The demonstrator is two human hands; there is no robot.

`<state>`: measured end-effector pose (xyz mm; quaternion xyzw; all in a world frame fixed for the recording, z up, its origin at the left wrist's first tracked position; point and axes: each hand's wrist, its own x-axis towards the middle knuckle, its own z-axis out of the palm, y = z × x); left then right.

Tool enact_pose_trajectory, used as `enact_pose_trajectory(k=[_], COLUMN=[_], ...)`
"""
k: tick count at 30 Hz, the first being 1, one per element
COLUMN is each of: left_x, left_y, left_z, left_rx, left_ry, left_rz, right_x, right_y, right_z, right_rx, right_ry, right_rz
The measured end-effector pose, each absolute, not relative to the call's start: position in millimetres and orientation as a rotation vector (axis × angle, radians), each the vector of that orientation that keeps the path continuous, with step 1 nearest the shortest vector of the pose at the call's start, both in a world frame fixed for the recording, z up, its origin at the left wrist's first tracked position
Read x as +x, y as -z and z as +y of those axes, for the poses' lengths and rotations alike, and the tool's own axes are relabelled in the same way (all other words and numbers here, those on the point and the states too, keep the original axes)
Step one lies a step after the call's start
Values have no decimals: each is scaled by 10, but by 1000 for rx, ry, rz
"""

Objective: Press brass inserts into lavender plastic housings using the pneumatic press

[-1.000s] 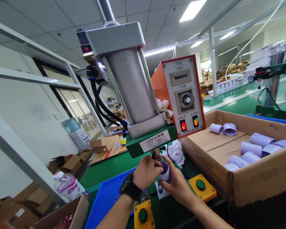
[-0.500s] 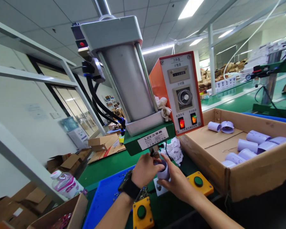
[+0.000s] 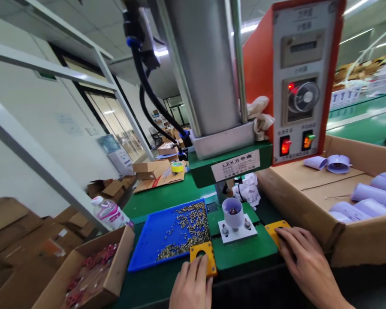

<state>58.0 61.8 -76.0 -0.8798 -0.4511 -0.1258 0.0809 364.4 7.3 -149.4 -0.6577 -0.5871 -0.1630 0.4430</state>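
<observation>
My left hand (image 3: 191, 283) lies with fingers stretched over the left yellow button box (image 3: 207, 256), its fingertips at the button. On the right, my right hand (image 3: 304, 259) rests over another yellow button box (image 3: 274, 231) and covers its button. Neither hand holds anything. Between them a pale lilac plastic cup-shaped part (image 3: 233, 218) stands upright on a white plate (image 3: 239, 234) bolted to the green press base. Something small and dark shows inside the part. Above it is the press (image 3: 209, 86) with its green head block (image 3: 230, 165).
A blue tray (image 3: 151, 236) of small metal pieces lies left of the press. Farther left are a carton (image 3: 120, 262) with red parts and a bottle (image 3: 111, 213). At right stand a large carton (image 3: 354, 231) of lilac parts and the orange control box (image 3: 260, 64).
Both hands have let go of the lilac part and moved apart and down to the two button boxes. The view has tipped lower and closer. A red lamp now glows on the timer.
</observation>
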Motion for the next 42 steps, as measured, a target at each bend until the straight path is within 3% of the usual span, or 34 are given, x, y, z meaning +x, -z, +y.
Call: enact_pose_trajectory(k=[5, 8, 15, 21, 32, 42], left_x=[893, 1070, 1261, 1242, 1236, 1188], left_y=[196, 85, 246, 308, 352, 418], left_z=[849, 1222, 1632, 1604, 1596, 1628], left_rx=[-2664, -2608, -2656, -2624, -2575, -2582], left_ry=[221, 21, -230, -226, -205, -173], left_rz=[-1611, -1681, -1678, -1680, -1638, -1641], right_x=[3628, 3607, 3574, 3447, 3045, 2654], right_y=[1475, 1504, 1490, 1095, 463, 672], right_z=[71, 74, 117, 210, 812, 355], right_rx=[-1604, -1618, -1693, -1606, -974, -924], right_ry=[411, 417, 364, 251, -651, -420], right_rz=[-1448, -1441, -1315, -1254, -1287, -1035])
